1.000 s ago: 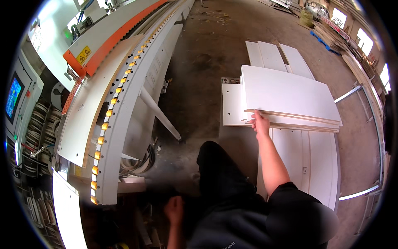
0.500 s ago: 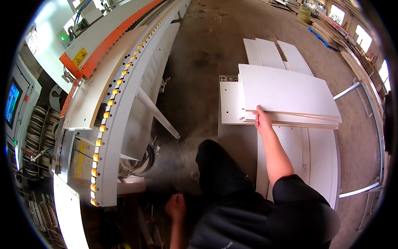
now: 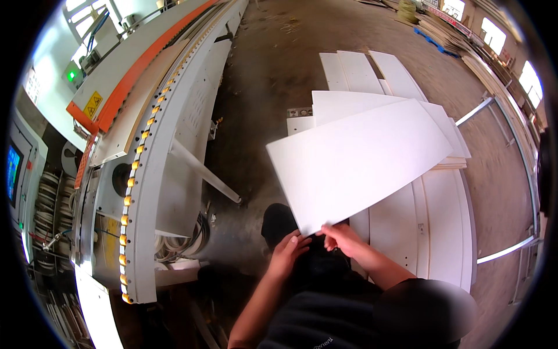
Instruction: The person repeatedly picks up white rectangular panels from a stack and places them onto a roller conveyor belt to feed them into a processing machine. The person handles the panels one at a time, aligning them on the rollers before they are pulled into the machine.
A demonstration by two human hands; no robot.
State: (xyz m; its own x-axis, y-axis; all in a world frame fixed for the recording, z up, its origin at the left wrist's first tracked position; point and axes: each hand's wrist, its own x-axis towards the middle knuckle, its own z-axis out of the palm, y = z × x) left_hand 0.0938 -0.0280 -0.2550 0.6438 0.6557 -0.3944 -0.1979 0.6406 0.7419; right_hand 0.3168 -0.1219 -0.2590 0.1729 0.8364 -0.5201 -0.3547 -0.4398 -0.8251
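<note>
Fingers of the right hand [image 3: 344, 241] are closed on the panel [image 3: 360, 166] by its near edge; the near corner is touched by those of the left hand [image 3: 285, 253], though whether it is gripped cannot be told. The panel is held aslant, its far right part seen over the stack [image 3: 344, 102], right of the machine [image 3: 185, 119].

In a workshop, my two hands, left hand [image 3: 283, 251] and right hand [image 3: 344, 239], work at one white panel [image 3: 354, 160]; three white boards [image 3: 359, 72] lie beyond it. Around me are one lit screen [image 3: 14, 168], one yellow warning label [image 3: 93, 106] with two triangles [image 3: 88, 110], one blue pallet [image 3: 433, 41] and three bright windows [image 3: 494, 35].
</note>
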